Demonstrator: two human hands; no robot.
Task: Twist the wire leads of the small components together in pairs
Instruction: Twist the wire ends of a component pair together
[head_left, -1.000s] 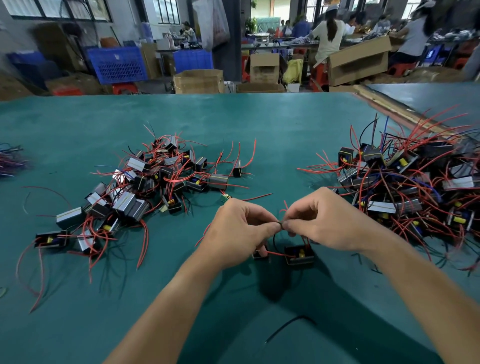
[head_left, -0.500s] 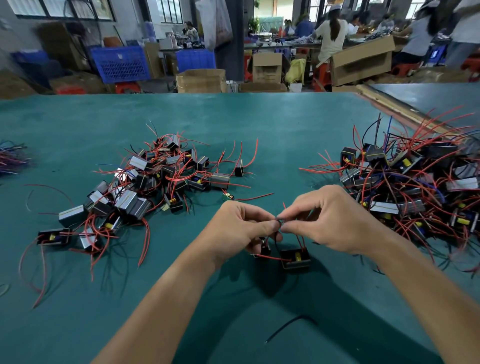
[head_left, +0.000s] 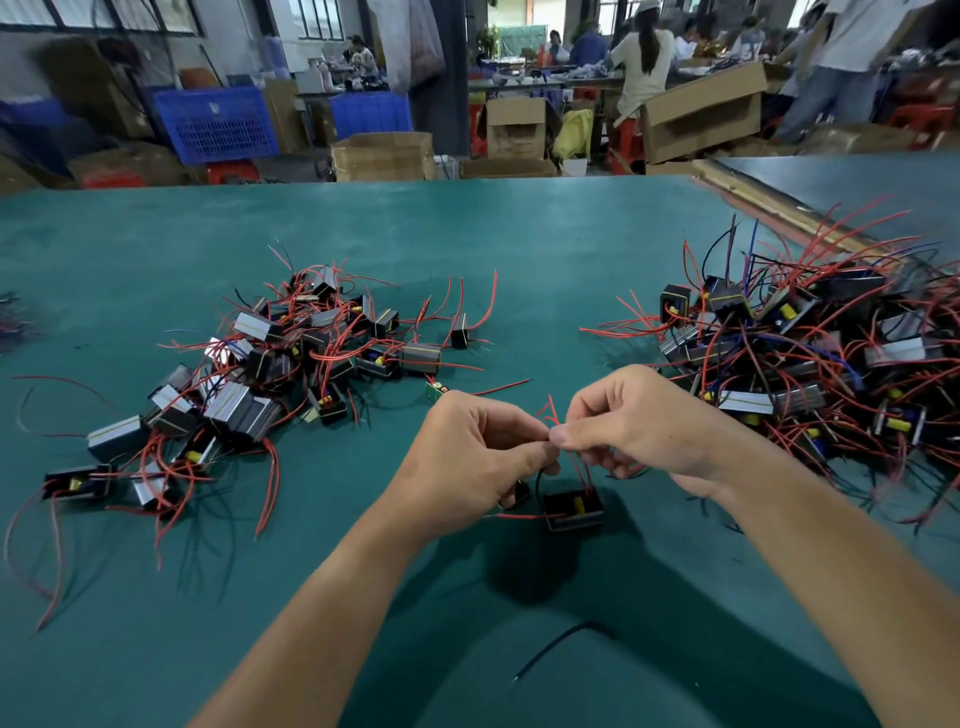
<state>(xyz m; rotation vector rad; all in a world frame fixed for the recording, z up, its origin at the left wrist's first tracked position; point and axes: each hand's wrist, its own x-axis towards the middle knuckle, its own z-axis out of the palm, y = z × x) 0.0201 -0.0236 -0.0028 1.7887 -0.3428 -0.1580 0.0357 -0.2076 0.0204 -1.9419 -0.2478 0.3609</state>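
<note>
Above the desk (head_left: 467, 234) | left hand (head_left: 478, 457) and right hand (head_left: 644, 431) — both pinching red leads (head_left: 551, 415) — fingertips meeting to twist | component (head_left: 574, 509) dangling below.

tabletop (head_left: 467, 249): teal-green | held component (head_left: 573, 509): black, yellow centre | leads (head_left: 550, 413): red | piled components (head_left: 244, 410): black and silver-grey, yellow stripes | crates (head_left: 215, 122): blue | stray wire (head_left: 556, 644): black

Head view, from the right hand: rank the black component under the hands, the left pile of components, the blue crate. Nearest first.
1. Black component, just below the right hand, which pinches its red leads.
2. Left pile, on the table to the left.
3. Blue crate, beyond the table, far left background.
</note>
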